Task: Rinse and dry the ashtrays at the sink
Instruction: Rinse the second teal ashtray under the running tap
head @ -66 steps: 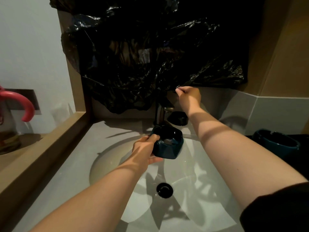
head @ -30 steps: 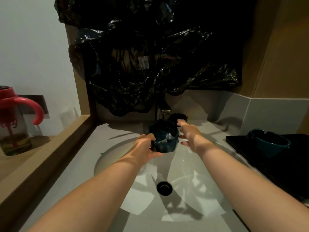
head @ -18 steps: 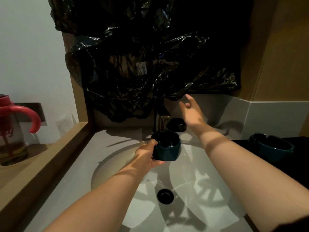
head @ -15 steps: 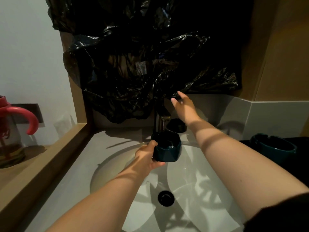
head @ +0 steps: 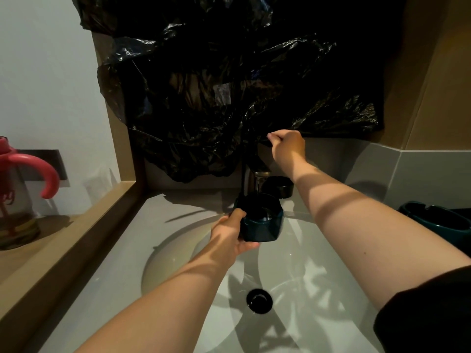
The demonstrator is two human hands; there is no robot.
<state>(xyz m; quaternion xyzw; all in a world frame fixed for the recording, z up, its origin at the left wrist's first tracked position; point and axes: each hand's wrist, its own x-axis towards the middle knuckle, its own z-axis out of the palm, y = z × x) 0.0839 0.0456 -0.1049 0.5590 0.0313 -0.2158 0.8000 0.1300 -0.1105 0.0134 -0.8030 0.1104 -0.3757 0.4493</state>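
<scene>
**Figure. Rinsing stage, head view.** We see the left hand (head: 230, 233) holding a dark teal ashtray (head: 263, 222) over the sink (head: 178, 253). The thumb is hooked over the near-left rim and the fingers (head: 248, 247) are curled beneath the base. This grip closes on the ashtray's left side and leaves its right side and mouth free.

The ashtray sits mouth-up, tipped a little toward us, directly beneath the tap spout (head: 258, 167). A thin pale stream (head: 258, 184) appears to run from the spout into the bowl.

The right hand (head: 288, 149) reaches above and behind the ashtray. Its fingers are curled round what we take to be the tap lever (head: 263, 143), a dark shape hard to separate from the black plastic sheet (head: 216, 98) hanging behind it.

The relation that matters is this: spout, stream and ashtray lie on one vertical line, with the lever at its top. The right hand therefore governs the flow, and the left alone positions the bowl.

The ashtray is squat, with no marked long axis. We judge that the next move calls for tilting it about the left wrist to empty it toward the drain (head: 259, 300), which lies below and nearer us.

Two more wait. A black ashtray (head: 277, 186) stands on the desk (head: 163, 207) just behind the tap. A second teal ashtray (head: 443, 222) stands at far right, nearer the right arm. We judge that drying has not yet begun.
</scene>
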